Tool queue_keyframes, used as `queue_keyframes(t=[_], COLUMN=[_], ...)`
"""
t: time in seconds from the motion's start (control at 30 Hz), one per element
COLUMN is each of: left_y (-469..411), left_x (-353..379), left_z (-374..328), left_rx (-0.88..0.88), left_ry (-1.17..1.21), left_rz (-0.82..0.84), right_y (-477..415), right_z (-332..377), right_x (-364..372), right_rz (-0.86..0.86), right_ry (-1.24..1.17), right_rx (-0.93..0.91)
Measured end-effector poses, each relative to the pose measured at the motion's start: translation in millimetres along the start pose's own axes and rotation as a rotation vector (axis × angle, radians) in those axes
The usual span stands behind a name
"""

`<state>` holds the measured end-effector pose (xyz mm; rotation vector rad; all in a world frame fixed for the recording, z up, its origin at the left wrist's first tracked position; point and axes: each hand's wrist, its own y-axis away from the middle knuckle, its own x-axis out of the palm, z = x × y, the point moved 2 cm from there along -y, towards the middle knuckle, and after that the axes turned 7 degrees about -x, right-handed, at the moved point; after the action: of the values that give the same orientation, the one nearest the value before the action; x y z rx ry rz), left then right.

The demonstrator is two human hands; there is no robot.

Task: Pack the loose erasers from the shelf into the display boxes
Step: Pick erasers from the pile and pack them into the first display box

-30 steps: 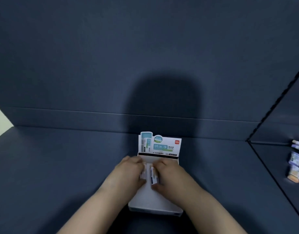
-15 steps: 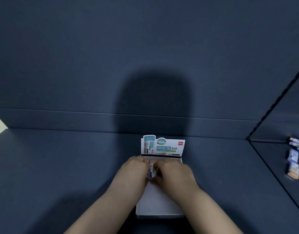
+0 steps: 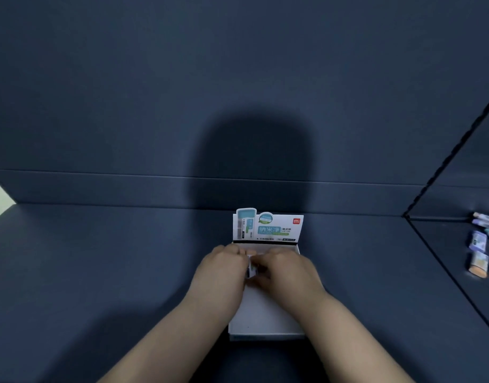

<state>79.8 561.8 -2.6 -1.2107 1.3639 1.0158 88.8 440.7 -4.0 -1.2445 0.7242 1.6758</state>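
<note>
A white display box [image 3: 262, 313] lies open on the dark blue shelf [image 3: 99, 272], at about 6 o'clock in the view. Its printed header card [image 3: 268, 228] stands upright at the far end, at the box's 12 o'clock. Both hands reach into that far end, just below the card. The left hand [image 3: 222, 268] sits at the box's 10 o'clock and the right hand [image 3: 287, 269] at its 2 o'clock, knuckles up and nearly touching. Their fingers are curled downward and close together around a small white eraser [image 3: 250, 268] with a dark stripe, pinched between the two hands just above the box floor. How much of the eraser each hand covers cannot be told. The near half of the box floor shows bare white. Loose erasers [image 3: 478, 254] lie at 3 o'clock on the neighbouring shelf section, well apart from the box.
</note>
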Motion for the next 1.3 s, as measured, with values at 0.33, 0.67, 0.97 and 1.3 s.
queue_keyframes(t=[0.33, 0.67, 0.97, 1.3], left_y=[6.3, 11.7, 12.0, 20.9], left_x=[-34.0, -38.4, -23.4, 13.6], left_z=[-13.1, -89.3, -206.2, -330.9], left_rx=[0.084, 0.114, 0.133, 0.150], left_ry=[-0.090, -0.151, -0.110, -0.082], left_rz=[-0.102, -0.068, -0.058, 0.014], right_y=[22.0, 75.1, 143.2, 231.8], right_z=[-10.6, -52.7, -146.7, -252.3], right_x=[-41.6, -80.8, -121.2, -141.3], right_rz=[-0.051, 0.013, 0.097, 0.115], right_ry=[-0.083, 0.075, 0.135, 0.123], right_rx=[0.025, 0.032, 0.048, 0.132])
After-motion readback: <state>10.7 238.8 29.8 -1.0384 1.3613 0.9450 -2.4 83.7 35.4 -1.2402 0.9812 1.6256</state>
